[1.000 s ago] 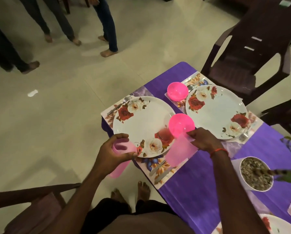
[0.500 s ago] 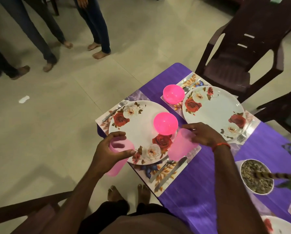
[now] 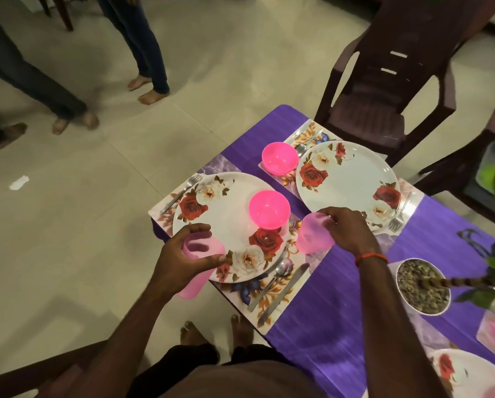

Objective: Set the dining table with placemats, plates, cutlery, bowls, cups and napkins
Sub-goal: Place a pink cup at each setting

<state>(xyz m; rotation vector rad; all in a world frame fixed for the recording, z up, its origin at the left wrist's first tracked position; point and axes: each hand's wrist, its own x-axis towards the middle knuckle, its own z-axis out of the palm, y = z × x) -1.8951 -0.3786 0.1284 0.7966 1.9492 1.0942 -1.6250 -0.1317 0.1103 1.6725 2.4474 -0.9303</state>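
My left hand [image 3: 183, 254] grips a light pink cup [image 3: 196, 271] off the table's near edge, beside the near floral plate [image 3: 220, 222]. My right hand [image 3: 346, 228] holds a second light pink cup [image 3: 312, 239] by its rim, over the near placemat [image 3: 272, 294] between the two plates. A bright pink bowl [image 3: 269, 209] stands on the near plate. Another pink bowl [image 3: 280, 158] sits beside the far floral plate [image 3: 349, 176]. A spoon [image 3: 280, 271] and knife [image 3: 286, 291] lie on the near placemat, a fork [image 3: 183, 191] at its far side.
A purple cloth [image 3: 326, 326] covers the table. A potted plant [image 3: 421, 285] stands at right, with a third plate [image 3: 476, 374] at bottom right. Dark plastic chairs [image 3: 384, 90] flank the far side. People's legs [image 3: 143, 53] stand on the tiled floor at top left.
My right hand has brought its cup from a tilt by the bowl to upright over the placemat's right part. My left hand keeps its cup; the view shifted slightly.
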